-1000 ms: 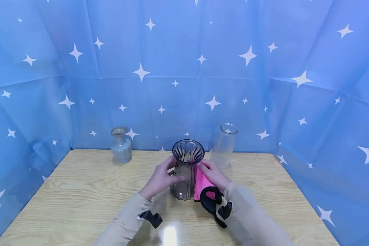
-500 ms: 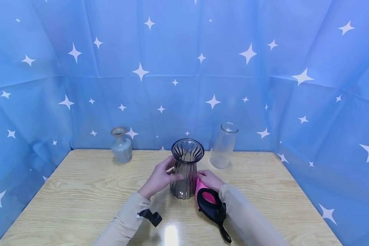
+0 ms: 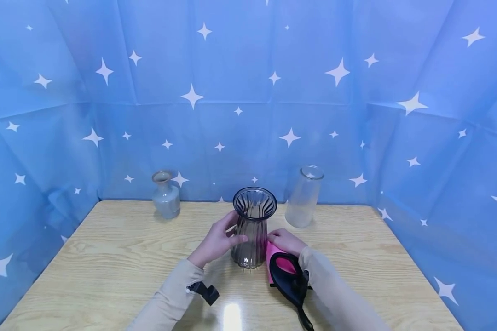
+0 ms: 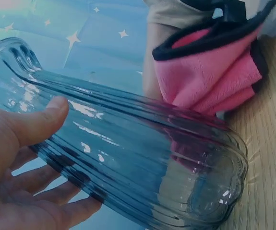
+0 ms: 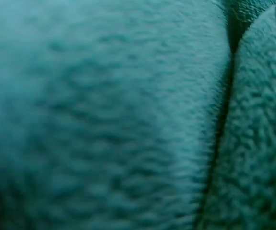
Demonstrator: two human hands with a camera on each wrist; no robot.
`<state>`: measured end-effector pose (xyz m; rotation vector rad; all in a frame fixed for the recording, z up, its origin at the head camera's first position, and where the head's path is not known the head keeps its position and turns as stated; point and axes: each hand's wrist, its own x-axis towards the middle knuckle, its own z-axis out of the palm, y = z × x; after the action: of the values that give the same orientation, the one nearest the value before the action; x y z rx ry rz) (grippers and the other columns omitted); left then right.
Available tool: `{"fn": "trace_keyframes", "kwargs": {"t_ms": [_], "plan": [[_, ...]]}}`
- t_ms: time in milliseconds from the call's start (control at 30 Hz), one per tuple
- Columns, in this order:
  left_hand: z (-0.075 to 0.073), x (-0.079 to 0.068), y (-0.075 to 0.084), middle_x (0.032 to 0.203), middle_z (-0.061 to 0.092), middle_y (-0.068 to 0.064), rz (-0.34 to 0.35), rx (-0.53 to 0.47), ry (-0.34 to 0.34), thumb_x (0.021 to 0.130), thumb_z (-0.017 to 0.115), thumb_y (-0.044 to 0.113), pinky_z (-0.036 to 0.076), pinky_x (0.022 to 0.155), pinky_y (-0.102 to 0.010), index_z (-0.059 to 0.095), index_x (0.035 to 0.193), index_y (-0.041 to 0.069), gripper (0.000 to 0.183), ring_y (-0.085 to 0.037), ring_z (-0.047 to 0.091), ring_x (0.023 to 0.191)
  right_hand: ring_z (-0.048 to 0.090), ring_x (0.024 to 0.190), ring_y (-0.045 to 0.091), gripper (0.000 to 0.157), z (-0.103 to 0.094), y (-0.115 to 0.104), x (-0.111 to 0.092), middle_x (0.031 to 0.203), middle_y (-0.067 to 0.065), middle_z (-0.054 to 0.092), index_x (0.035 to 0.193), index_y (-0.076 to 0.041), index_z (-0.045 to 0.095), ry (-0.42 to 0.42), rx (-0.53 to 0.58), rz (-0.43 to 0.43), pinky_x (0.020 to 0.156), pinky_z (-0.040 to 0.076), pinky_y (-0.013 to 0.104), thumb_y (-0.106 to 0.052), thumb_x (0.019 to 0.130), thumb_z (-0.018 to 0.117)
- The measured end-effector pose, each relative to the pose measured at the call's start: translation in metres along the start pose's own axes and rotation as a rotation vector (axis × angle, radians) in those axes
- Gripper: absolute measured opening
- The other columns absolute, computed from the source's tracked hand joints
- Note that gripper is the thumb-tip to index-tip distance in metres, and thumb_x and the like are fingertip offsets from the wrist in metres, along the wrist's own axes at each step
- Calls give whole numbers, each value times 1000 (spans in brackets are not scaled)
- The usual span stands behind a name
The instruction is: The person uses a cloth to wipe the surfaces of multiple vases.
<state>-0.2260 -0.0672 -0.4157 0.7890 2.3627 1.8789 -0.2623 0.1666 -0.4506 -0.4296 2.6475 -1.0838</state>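
A grey-tinted, ribbed glass vase (image 3: 252, 246) with a flared rim stands upright on the table. My left hand (image 3: 215, 241) grips it round its left side, thumb in front and fingers behind; the left wrist view shows the thumb (image 4: 42, 124) along the glass. At the vase's right side, my right hand (image 3: 288, 242) holds a bunched pink cloth (image 3: 274, 253) with black edging against the lower wall. Part of the cloth hangs toward me below the wrist. Cloth fabric (image 5: 104, 120) fills the right wrist view, hiding that hand's fingers there.
A small pale blue-grey vase (image 3: 166, 201) stands at the back left of the wooden table (image 3: 107, 257). Behind my right hand is a tall clear glass vase (image 3: 304, 202). A blue curtain (image 3: 240, 59) with white stars hangs beyond the table's back edge.
My right hand has slid down the vase's right side with the cloth, and the cloth's black-edged part has dropped nearer to me. My left hand keeps its grip on the vase.
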Motion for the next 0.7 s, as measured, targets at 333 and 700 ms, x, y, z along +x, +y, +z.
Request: {"fn": "trace_keyframes", "kwargs": {"t_ms": [333, 700], "plan": [[-7, 3, -2, 137, 48, -24, -8, -49, -41, 84, 70, -3, 34, 106, -53, 35, 148, 2, 73, -40, 42, 129, 57, 81, 14, 33, -26, -24, -13, 103, 10, 66, 122, 4, 62, -13, 202, -140, 75, 47, 27, -18, 100, 51], [-10, 8, -7, 138, 48, -23, -2, -114, -117, 86, 69, -1, 34, 107, -49, 33, 149, 3, 73, -36, 41, 131, 55, 102, 20, 30, -52, -59, -23, 117, 19, 63, 124, 7, 59, 151, 288, -298, 91, 41, 29, -7, 99, 50]]}}
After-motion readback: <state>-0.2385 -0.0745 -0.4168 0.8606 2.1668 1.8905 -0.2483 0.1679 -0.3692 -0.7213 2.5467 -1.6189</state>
